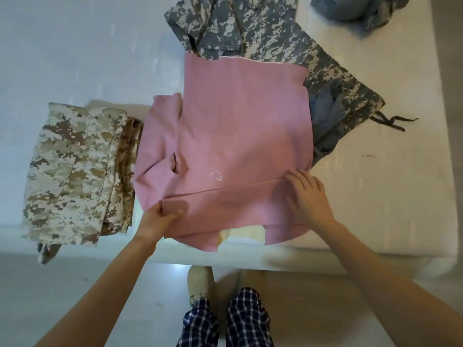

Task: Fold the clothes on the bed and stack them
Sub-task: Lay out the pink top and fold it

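A pink shirt (240,126) lies spread flat on the white bed (390,196), its near part folded over into a band across the front. My left hand (160,216) pinches the left end of that folded band between thumb and fingers. My right hand (309,196) lies flat, fingers apart, pressing on the band's right end. A folded tan camouflage garment (75,171) rests to the left of the pink shirt. A grey camouflage garment (263,31) lies unfolded behind the shirt, partly under it.
A blue-grey cloth (328,121) pokes out at the pink shirt's right edge. Another grey bundle (355,8) sits at the far right corner. The bed's near edge runs just below the shirt; my legs in checked trousers (225,321) stand on the floor.
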